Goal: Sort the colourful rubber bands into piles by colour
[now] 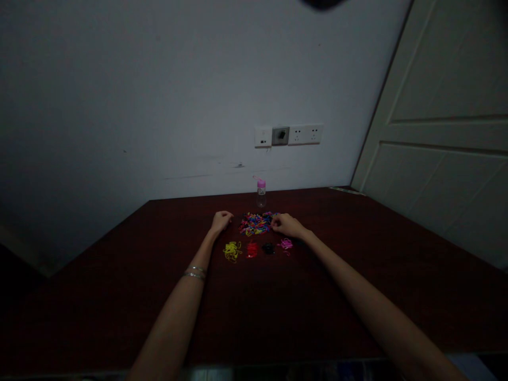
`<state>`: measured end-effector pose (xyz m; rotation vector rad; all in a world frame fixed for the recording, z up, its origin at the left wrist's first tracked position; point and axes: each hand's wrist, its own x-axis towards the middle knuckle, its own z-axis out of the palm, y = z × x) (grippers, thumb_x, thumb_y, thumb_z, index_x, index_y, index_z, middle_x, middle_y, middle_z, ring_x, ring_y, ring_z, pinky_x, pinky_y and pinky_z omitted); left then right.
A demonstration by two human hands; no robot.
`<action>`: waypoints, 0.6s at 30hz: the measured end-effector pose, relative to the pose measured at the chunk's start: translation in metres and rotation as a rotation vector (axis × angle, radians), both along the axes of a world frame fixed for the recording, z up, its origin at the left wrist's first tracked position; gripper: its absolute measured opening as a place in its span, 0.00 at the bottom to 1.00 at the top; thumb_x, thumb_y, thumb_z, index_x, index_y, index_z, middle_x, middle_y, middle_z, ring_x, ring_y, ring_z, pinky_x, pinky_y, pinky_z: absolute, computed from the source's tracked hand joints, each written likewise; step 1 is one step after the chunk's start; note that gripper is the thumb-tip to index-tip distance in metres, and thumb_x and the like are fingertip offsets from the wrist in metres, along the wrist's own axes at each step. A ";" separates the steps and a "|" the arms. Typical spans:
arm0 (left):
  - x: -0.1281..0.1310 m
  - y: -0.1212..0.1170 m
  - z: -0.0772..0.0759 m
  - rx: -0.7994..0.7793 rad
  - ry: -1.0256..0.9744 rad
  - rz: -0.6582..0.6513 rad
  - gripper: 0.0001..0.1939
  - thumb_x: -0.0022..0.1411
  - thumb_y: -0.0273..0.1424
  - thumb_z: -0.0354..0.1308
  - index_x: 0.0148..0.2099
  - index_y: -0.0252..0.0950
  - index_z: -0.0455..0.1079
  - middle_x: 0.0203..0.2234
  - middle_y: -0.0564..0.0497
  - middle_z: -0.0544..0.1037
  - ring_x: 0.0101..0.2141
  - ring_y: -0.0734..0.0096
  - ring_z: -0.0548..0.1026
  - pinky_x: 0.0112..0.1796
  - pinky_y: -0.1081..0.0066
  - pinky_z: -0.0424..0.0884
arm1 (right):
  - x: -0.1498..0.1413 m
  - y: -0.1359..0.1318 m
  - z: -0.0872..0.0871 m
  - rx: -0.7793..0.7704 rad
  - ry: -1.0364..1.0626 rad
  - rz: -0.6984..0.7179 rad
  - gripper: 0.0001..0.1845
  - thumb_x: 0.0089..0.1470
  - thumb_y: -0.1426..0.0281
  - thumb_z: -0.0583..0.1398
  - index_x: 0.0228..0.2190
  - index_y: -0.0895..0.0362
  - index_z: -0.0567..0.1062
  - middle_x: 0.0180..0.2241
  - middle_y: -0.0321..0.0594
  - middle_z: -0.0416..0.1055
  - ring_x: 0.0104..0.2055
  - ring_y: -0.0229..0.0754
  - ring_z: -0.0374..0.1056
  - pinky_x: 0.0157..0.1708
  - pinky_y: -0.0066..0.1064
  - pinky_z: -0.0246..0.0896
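A mixed heap of small, many-coloured bands (256, 223) lies on the dark red table between my hands. At its right edge my right hand (289, 226) is closed, fingertips together at the bands; anything in the pinch is too small to make out. My left hand (221, 221) rests on the table just left of the heap, its fingers curled and their inside hidden. Nearer me, in a row, are a yellow band pile (232, 251), a red pile (252, 249), a black pile (268, 248) and a pink pile (286, 244).
Behind the heap stands a small clear bottle (261, 199) with a pink cap. The table (254, 307) meets a pale wall carrying a row of sockets and a switch (280, 135). A panelled door (440, 137) is at the right. The light is dim.
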<state>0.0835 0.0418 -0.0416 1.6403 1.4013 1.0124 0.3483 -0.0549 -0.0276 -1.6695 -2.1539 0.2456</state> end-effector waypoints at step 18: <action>0.000 0.002 -0.001 0.012 0.028 -0.004 0.08 0.51 0.27 0.50 0.30 0.30 0.70 0.15 0.56 0.65 0.10 0.84 0.56 0.13 0.79 0.50 | 0.015 0.002 0.022 0.154 0.492 -0.003 0.13 0.45 0.65 0.57 0.28 0.62 0.76 0.27 0.41 0.73 0.29 0.39 0.67 0.29 0.27 0.60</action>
